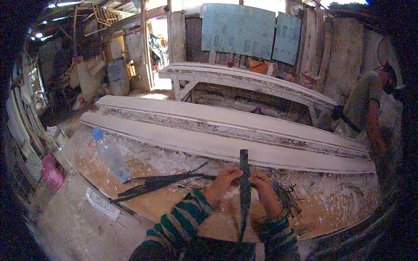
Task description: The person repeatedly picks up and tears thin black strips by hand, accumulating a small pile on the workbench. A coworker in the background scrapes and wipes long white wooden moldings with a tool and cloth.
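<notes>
A long, dark, flat strip (245, 198) stands nearly upright in front of me, its narrow lower end toward my body. My left hand (221, 186) pinches its left edge near the upper part. On the opposite edge, the fingers of my right hand (264, 188) are closed on the same strip. To the left of my hands lies a bundle of similar dark strips (159, 183) on the worktable (143, 203). A tangle of thin dark shreds (287, 193) sits beside my right wrist. What the strip is made of I cannot tell.
Two long whitish boards (226, 150) run across the table beyond my hands. A plastic bottle (109, 154) with a blue cap lies at left. Behind stands a white-spattered bench (244, 80). A person (370, 102) is at the far right. Something pink (53, 172) is at the left edge.
</notes>
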`<move>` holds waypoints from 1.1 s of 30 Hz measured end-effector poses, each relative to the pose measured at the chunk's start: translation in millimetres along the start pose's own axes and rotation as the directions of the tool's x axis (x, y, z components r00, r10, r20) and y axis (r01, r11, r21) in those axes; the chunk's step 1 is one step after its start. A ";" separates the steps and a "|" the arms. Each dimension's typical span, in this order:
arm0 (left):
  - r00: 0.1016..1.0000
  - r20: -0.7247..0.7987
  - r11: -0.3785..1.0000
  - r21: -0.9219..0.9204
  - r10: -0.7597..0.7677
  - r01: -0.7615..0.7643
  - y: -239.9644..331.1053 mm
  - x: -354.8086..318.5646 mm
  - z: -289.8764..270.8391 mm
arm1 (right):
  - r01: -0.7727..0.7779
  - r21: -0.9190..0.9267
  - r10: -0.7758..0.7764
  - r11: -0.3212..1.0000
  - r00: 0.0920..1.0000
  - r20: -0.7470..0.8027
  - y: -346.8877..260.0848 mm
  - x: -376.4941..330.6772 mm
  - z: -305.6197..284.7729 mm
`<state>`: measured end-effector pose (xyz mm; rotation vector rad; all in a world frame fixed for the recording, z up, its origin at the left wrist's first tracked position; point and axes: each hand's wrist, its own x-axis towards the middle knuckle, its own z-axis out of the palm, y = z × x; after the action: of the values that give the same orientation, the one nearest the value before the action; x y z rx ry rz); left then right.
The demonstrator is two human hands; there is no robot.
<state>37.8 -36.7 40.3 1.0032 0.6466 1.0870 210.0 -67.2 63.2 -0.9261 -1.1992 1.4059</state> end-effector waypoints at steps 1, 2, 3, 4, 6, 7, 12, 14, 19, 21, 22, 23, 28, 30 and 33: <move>1.000 0.019 1.000 0.005 0.009 -0.009 -0.5 0.3 -0.7 | 0.023 -0.049 -0.023 0.999 1.000 0.016 0.0 0.4 0.0; 1.000 0.011 1.000 0.030 0.003 -0.003 -1.7 1.2 -1.3 | 0.047 -0.096 -0.044 0.994 0.999 0.032 0.3 0.7 0.2; 1.000 0.002 0.998 0.055 -0.004 0.003 -3.4 2.5 -2.0 | 0.059 -0.131 -0.061 0.990 0.998 -0.005 0.5 1.1 0.8; 1.000 -0.006 0.997 0.080 -0.010 0.010 -5.4 4.1 -3.0 | 0.071 -0.166 -0.079 0.984 0.996 -0.042 1.8 1.6 3.0; 0.999 0.044 0.991 0.129 -0.024 0.018 -9.8 7.3 -5.8 | 0.092 -0.191 -0.110 0.977 0.990 -0.088 2.2 2.2 6.2; 0.997 0.068 0.988 0.155 -0.032 0.021 -12.2 8.6 -7.2 | 0.103 -0.182 -0.122 0.978 0.988 -0.097 1.9 2.5 8.2; 0.995 0.096 0.997 0.075 -0.023 0.016 -21.7 11.0 -10.5 | 0.103 -0.102 -0.116 0.989 0.985 -0.129 -5.6 -1.7 13.1; 0.996 0.088 0.999 0.034 -0.032 0.029 -21.9 11.0 -9.8 | 0.102 -0.107 -0.114 0.989 0.986 -0.120 -8.2 -2.5 12.5; 0.995 0.084 0.997 0.059 -0.047 0.042 -16.5 9.5 -7.1 | 0.080 -0.083 -0.087 0.993 0.992 -0.094 -6.6 -0.3 7.0; 0.996 0.078 0.995 0.089 -0.040 0.033 -15.8 9.1 -6.1 | 0.066 -0.052 -0.070 0.997 0.993 -0.092 -4.9 0.6 6.9; 0.997 0.074 0.994 0.104 -0.036 0.029 -16.0 9.2 -5.7 | 0.062 -0.019 -0.063 0.998 0.994 -0.092 -3.8 0.5 8.4; 0.997 0.066 0.996 0.085 -0.036 0.030 -16.5 9.4 -5.1 | 0.058 0.014 -0.056 0.998 0.994 -0.091 -3.8 0.1 10.2; 0.992 -0.106 0.997 -0.031 0.065 -0.069 -13.0 9.2 -3.2 | 0.019 -0.199 -0.028 0.980 0.999 -0.041 -7.1 -4.4 22.1; 0.967 -0.239 0.993 -0.059 0.084 -0.101 -6.9 5.9 -3.8 | -0.002 -0.259 0.013 0.966 0.999 0.040 -8.2 -5.0 22.1; 0.955 -0.280 0.990 -0.069 0.099 -0.122 7.2 1.8 -11.1 | -0.036 -0.410 0.101 0.911 0.985 0.137 -6.5 -3.5 17.5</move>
<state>26.2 -30.4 42.1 0.8277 0.7686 1.3578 195.3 -74.1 72.9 -1.1693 -1.6328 1.3245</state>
